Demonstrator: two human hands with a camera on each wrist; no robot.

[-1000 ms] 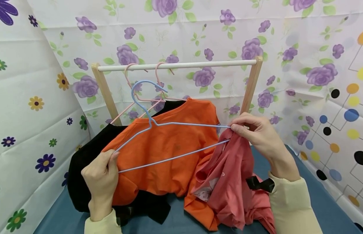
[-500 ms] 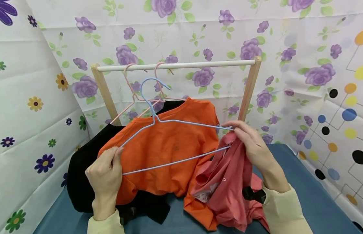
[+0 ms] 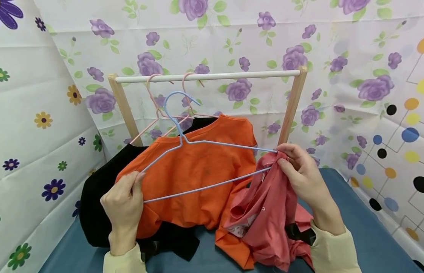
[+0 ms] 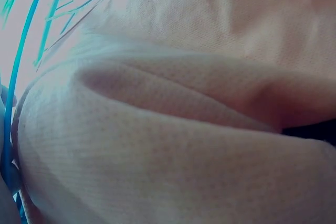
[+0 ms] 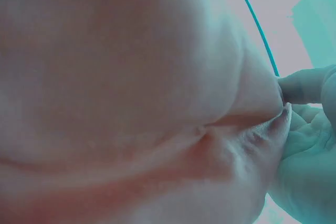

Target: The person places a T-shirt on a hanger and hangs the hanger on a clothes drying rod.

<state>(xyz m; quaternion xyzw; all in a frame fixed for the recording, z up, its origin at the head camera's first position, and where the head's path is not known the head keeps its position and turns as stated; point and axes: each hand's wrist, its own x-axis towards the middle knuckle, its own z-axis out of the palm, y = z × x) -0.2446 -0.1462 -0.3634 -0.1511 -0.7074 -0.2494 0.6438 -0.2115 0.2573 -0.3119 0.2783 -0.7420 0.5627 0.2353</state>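
Note:
A light blue wire hanger (image 3: pixel 212 185) is held up in front of the orange top, its hook upward and its left end tilted lower. My left hand (image 3: pixel 123 204) grips the hanger's left corner. At the other end, my right hand (image 3: pixel 305 178) pinches the edge of a pinkish-red garment (image 3: pixel 270 223) by the hanger's right corner. That corner is covered by the cloth, and the garment hangs from there down to the table. In the right wrist view, the thumb and fingers (image 5: pixel 304 86) hold a fold of the cloth beside the blue wire.
Behind stands a rack with a white rail (image 3: pixel 212 77) and wooden posts (image 3: pixel 292 110). Two pink hangers (image 3: pixel 153 94) hang on it, bearing a black garment (image 3: pixel 95 197) and an orange top (image 3: pixel 198 170). A blue cloth (image 3: pixel 348 227) covers the table; patterned sheets surround it.
The hanger has shifted slightly right with my left hand. My right hand has loosened from the hanger's corner, then pinched the pinkish-red garment, which now covers the corner.

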